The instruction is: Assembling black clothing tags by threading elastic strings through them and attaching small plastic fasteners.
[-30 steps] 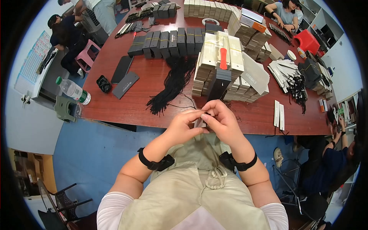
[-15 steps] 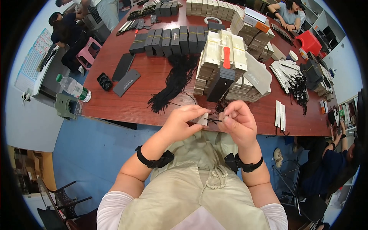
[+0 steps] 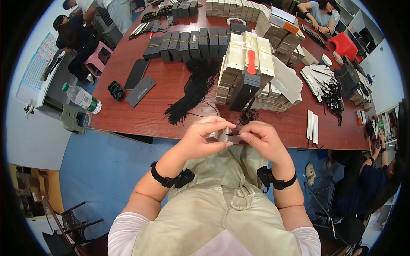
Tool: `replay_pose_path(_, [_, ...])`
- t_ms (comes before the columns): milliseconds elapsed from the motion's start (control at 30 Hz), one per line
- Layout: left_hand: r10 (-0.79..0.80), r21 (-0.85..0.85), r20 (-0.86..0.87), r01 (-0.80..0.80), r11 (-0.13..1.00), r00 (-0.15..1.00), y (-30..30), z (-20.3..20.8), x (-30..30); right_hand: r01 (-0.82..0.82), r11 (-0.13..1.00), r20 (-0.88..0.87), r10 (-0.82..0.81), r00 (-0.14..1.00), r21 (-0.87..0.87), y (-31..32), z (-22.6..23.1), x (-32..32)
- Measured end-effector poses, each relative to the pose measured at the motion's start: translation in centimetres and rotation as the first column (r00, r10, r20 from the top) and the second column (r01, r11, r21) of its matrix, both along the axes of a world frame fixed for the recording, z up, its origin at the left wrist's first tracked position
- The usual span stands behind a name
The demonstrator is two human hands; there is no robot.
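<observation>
Over the table's near edge, my left hand (image 3: 203, 137) grips a pale card tag (image 3: 224, 134) between thumb and fingers. A short black cord (image 3: 232, 135) comes off the tag's right end. My right hand (image 3: 264, 138) pinches that cord, its thumb and fingertips closed close to the tag. Just beyond my hands stand tall stacks of cream card tags (image 3: 239, 64), with a banded block of black tags (image 3: 245, 91) leaning on their front. A tool with a red handle (image 3: 251, 62) rests on top. Loose black cords (image 3: 198, 83) lie in a bundle to the left.
Banded black tag blocks (image 3: 183, 47) line the table (image 3: 158, 121) farther back. Two white strung tags (image 3: 312, 128) and a strung heap (image 3: 318, 85) lie right. A plastic bottle (image 3: 81, 97) stands off the left edge. Other people sit around, one at the far right (image 3: 318, 21).
My right hand has moved left and turned palm-down, closer to the tag. The tag has tilted so its edge now faces up more. My left hand stays nearly in place.
</observation>
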State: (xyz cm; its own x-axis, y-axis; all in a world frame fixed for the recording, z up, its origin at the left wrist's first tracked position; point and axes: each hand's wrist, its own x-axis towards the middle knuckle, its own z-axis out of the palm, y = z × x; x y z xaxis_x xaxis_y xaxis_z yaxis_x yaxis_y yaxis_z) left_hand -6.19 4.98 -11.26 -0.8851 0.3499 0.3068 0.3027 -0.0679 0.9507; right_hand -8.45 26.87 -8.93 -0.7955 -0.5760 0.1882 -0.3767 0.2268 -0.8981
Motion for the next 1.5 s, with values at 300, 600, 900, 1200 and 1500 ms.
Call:
replay_pose_path(300, [0.083, -0.264, -0.172, -0.127, 0.956, 0.982, -0.3, -2.6, -1.1, 0.071, 0.942, 0.539, 0.124, 0.833, -0.327, 0.6, 0.7, 0.0])
replay_pose_path(600, [0.048, -0.292, -0.323, -0.147, 0.945, 0.945, 0.1, -0.9, -0.7, -0.119, 0.803, 0.410, 0.418, 0.811, -0.584, -0.1, 2.0, 0.9])
replay_pose_path(900, [0.102, -0.306, -0.539, -0.307, 0.901, 0.836, 0.4, -0.1, -1.5, 0.039, 0.900, 0.423, 0.166, 0.891, -0.435, 0.6, 0.7, 1.2])
replay_pose_path(1200, [-0.015, -0.419, -0.662, -0.353, 0.837, 0.749, 2.9, -0.2, -1.5, 0.290, 0.957, 0.188, -0.290, 0.938, 0.027, 0.4, -0.6, 0.9])
replay_pose_path(1500, [0.138, -0.460, -0.637, -0.517, 0.722, 0.759, -0.1, -2.6, -1.6, 0.684, 0.724, 0.352, -0.666, 0.657, 0.092, 14.9, -2.5, 3.4])
